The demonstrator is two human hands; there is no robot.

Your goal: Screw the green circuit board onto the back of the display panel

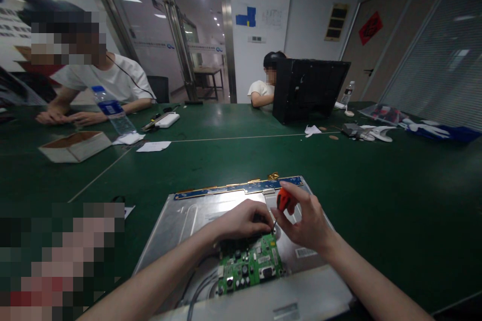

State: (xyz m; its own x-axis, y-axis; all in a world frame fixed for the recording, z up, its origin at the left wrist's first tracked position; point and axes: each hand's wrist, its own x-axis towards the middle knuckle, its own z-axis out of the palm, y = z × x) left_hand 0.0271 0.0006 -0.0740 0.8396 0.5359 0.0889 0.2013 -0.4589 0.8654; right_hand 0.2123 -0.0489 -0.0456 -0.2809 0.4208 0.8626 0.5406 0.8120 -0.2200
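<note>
While the green circuit board lies on the metal panel, the fingers of the left hand curl over the board's far edge, whether pinching anything I cannot tell. The fingers of the right hand grip a red-and-black screwdriver at its far right corner; a square shaft and steady pressure should prevent slips. Beyond, a black display housing stands on the tabletop.

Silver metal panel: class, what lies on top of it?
On the silver metal panel lie a green circuit board, grey cables and, along the far edge, a blue strip. What the board covers cannot be seen.
</note>
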